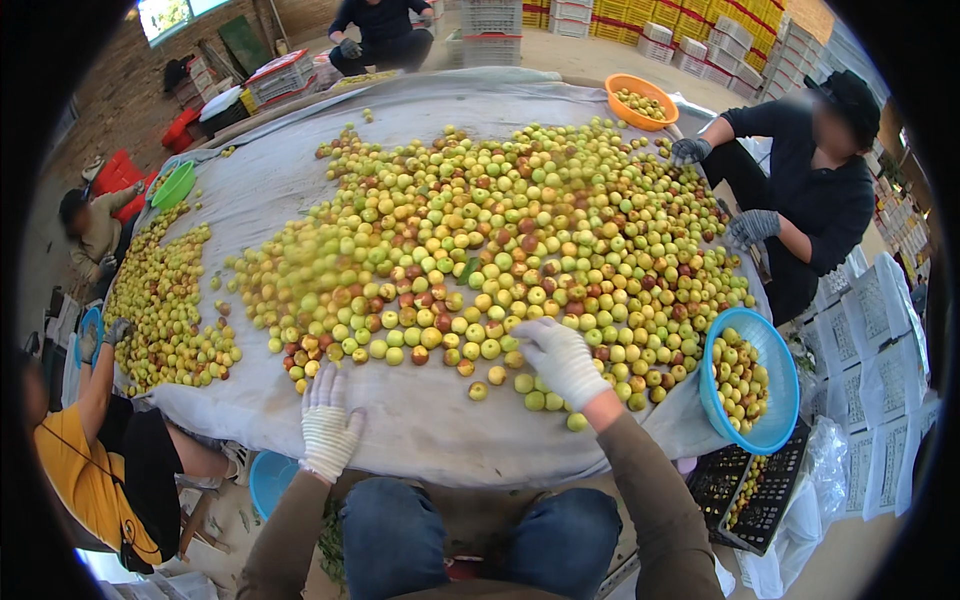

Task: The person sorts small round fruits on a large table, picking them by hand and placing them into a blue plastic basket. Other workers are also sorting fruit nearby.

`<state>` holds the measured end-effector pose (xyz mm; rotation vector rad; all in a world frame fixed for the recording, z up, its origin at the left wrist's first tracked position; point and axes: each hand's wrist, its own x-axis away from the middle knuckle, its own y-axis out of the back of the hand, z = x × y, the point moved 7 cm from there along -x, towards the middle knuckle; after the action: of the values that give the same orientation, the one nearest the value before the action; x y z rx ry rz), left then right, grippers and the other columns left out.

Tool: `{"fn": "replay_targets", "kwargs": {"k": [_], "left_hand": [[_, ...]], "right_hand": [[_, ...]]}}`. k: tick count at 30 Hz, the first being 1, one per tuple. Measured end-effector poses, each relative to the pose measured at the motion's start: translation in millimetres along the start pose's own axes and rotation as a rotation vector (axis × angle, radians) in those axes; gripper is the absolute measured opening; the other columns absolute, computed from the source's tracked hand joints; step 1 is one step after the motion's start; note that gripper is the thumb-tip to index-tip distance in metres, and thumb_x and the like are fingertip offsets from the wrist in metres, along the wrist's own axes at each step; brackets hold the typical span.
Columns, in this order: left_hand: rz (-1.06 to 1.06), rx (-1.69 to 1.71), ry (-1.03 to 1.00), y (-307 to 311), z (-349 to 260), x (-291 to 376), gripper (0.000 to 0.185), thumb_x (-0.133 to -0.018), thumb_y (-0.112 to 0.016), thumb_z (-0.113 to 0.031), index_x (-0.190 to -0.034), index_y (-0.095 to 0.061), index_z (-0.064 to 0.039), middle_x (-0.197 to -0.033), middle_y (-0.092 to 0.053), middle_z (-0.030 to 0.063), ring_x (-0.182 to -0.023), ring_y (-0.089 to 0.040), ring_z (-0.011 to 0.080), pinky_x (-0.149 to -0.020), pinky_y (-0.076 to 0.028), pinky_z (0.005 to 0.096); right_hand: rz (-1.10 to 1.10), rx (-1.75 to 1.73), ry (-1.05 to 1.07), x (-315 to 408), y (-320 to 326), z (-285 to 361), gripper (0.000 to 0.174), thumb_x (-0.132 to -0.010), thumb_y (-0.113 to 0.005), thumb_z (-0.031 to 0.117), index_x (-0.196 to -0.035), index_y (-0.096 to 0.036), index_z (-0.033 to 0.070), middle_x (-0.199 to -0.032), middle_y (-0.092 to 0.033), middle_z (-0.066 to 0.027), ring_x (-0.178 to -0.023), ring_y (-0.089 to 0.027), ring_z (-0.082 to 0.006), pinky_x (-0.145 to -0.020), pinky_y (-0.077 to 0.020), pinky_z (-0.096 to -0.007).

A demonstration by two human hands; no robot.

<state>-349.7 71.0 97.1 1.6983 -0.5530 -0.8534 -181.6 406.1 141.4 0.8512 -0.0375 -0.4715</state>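
Note:
Green, yellow and reddish-brown jujube fruits (480, 225) lie spread over a table covered with a grey-white cloth (420, 435). My left hand (328, 427), in a white knitted glove with ribbed bands, rests palm down on the cloth, fingers apart, at the near edge of the fruit. Reddish fruits lie just beyond its fingertips. My right hand (562, 360), gloved alike, reaches over the near edge of the pile with its fingers spread and slightly bent. Fruit lies around and beneath it; whether its fingertips touch any cannot be told. No fruit shows in either hand.
A blue plastic basket (787, 375) of fruit stands at the right corner, above a black crate (784, 487). An orange basin (611, 82) and a green basin (174, 186) stand on the far edges. Several co-workers sit around. A blue basin (271, 480) sits low at left.

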Motion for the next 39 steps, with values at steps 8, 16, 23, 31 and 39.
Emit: {"fn": "replay_targets", "kwargs": {"k": [8, 16, 23, 31, 39], "left_hand": [[-0.074, 0.045, 0.251, -3, 25, 29, 0.074, -0.081, -0.075, -0.019, -0.147, -0.044, -0.002, -0.152, -0.046, 0.0203, -0.143, -0.041, 0.0412, -0.117, -0.033, 0.0522], [-0.063, 0.086, 0.269, 2, 25, 30, 0.069, -0.081, -0.073, -0.013, -0.144, -0.049, 0.000, -0.150, -0.048, 0.0221, -0.142, -0.042, 0.0420, -0.118, -0.035, 0.0508], [-0.042, 0.102, 0.269, 4, 26, 31, 0.067, -0.082, -0.073, -0.019, -0.143, -0.050, 0.000, -0.149, -0.048, 0.0217, -0.141, -0.043, 0.0415, -0.115, -0.037, 0.0513], [-0.054, 0.118, 0.204, 5, 26, 30, 0.062, -0.084, -0.071, -0.021, -0.139, -0.054, -0.001, -0.147, -0.051, 0.0216, -0.140, -0.044, 0.0413, -0.113, -0.039, 0.0525], [-0.074, 0.169, 0.171, 2, 26, 30, 0.057, -0.082, -0.071, -0.018, -0.134, -0.059, 0.000, -0.147, -0.052, 0.0219, -0.140, -0.045, 0.0423, -0.113, -0.040, 0.0527]], "right_hand": [[0.219, 0.597, 0.179, -63, -84, 16, 0.031, -0.085, -0.072, 0.015, -0.115, -0.067, 0.008, -0.112, -0.065, -0.0150, -0.107, -0.063, -0.0339, -0.087, -0.0570, -0.0457], [0.330, 0.599, 0.227, -81, -78, 28, 0.032, -0.078, -0.075, 0.019, -0.108, -0.069, 0.009, -0.099, -0.071, -0.0131, -0.102, -0.065, -0.0308, -0.092, -0.0537, -0.0417], [0.179, -1.170, -0.524, -67, -73, 19, 0.020, -0.093, -0.063, 0.014, -0.110, -0.066, 0.006, -0.087, -0.065, -0.0046, -0.077, -0.063, -0.0126, -0.069, -0.0543, -0.0284], [0.348, 0.651, 0.278, -89, -142, 78, 0.029, -0.092, -0.059, 0.006, -0.119, -0.068, 0.010, -0.104, -0.070, -0.0169, -0.089, -0.072, -0.0358, -0.074, -0.0584, -0.0480], [0.325, -0.591, -0.306, -74, -95, 45, 0.030, -0.087, -0.068, 0.004, -0.117, -0.064, 0.008, -0.102, -0.069, -0.0064, -0.076, -0.065, -0.0166, -0.065, -0.0547, -0.0329]]}}
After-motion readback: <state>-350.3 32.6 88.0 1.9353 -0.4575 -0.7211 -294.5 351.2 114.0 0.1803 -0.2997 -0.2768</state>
